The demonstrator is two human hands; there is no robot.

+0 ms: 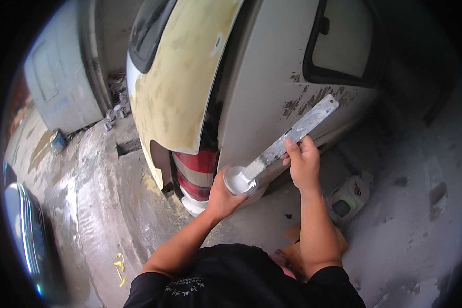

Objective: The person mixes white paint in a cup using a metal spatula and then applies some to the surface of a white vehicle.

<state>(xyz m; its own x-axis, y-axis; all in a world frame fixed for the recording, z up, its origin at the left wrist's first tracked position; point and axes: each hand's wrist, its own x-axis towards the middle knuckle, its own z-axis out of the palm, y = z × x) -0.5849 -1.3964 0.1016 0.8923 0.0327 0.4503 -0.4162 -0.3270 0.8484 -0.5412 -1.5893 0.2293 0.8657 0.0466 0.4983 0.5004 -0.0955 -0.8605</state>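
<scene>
My left hand (222,196) is wrapped round a small round cup (241,181) with white paint in it. A long flat stirring stick (292,136), crusted with white and grey paint, is pinched in my right hand (304,162). Its lower end dips into the cup, and its holed upper end points up to the right. Right behind the cup stands a vehicle's rear corner, with a red and white tail light (196,172) and a tailgate panel (182,77) coated in patchy yellow. Dark, scraped patches mark the white side panel (262,77).
A plastic jug (350,197) stands on the ground to my right, near a piece of cardboard (318,251). At left are a dark shiny car (25,231), a blue can (57,141) and several small cans by a metal door (61,72). Yellow scraps (119,268) lie on the concrete.
</scene>
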